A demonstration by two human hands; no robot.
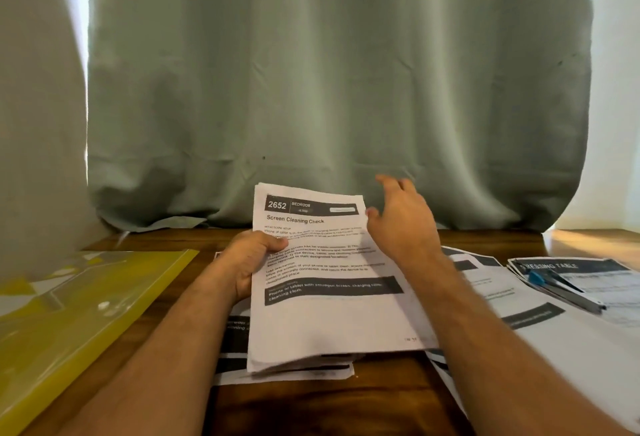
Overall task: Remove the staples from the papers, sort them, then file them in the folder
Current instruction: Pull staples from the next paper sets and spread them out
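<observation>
Sorting now: left hand (249,262) grip curled round the paper stack (322,279), held up over the worktop (311,404). Right hand (401,217) grip wide open, holding nothing. Probably next: lay the stack on a pile, later into the yellow folder (79,304) at left.

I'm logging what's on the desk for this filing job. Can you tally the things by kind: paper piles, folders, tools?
Paper piles: 4: the held stack, papers beneath it, sheets at the right, the pile under the tool
Folders: 1: the yellow folder
Tools: 1: the blue-handled tool
Total: 6
</observation>
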